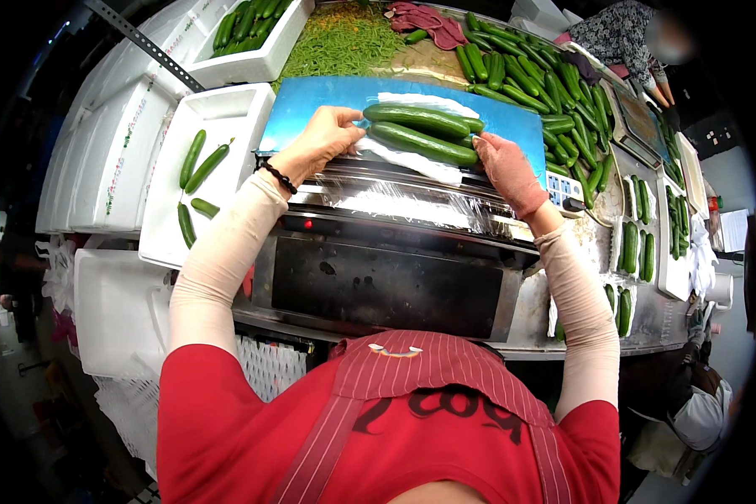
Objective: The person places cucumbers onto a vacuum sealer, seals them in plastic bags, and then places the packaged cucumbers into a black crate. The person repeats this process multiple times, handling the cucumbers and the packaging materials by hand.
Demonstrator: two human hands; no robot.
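Observation:
Two or three green cucumbers (pixel 424 139) lie side by side over white wrapping material (pixel 412 165) on a wrapping machine with a blue top (pixel 311 99). My left hand (pixel 328 139) is closed at their left end, with thumb and fingertips pinched together. At the right end, my right hand (pixel 508 172) closes its thumb and fingers around the cucumber tips. The undersides of the cucumbers and some fingertips are hidden. Clear film (pixel 395 204) stretches across the front of the machine, just below the cucumbers.
A white foam box (pixel 214 109) with several cucumbers stands left. Cut green beans (pixel 340 42) and a large cucumber pile (pixel 554 84) lie beyond. Wrapped cucumbers (pixel 630 248) and a scale (pixel 634 126) are at right. Another person (pixel 617 34) is at the far right.

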